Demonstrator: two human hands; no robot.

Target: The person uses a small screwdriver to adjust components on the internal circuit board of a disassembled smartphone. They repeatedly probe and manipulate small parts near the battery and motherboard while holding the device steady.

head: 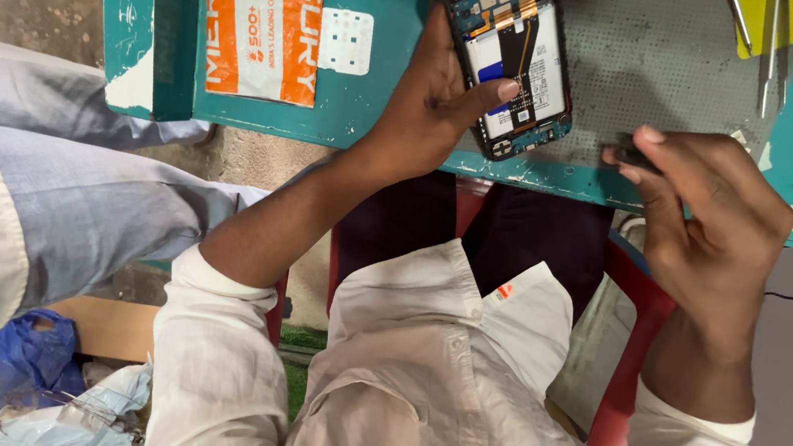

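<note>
Under the left hand (432,96), whose thumb is pressing the opened phone (513,56) flat to steady it on the counter (360,113), the right hand (710,211) beside it is pinching what seems a small dark part (632,154).

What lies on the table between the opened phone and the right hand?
Nothing: in the head view, only a bare stretch of grey mat separates the opened phone from the right hand, which pinches a small dark part.
</note>
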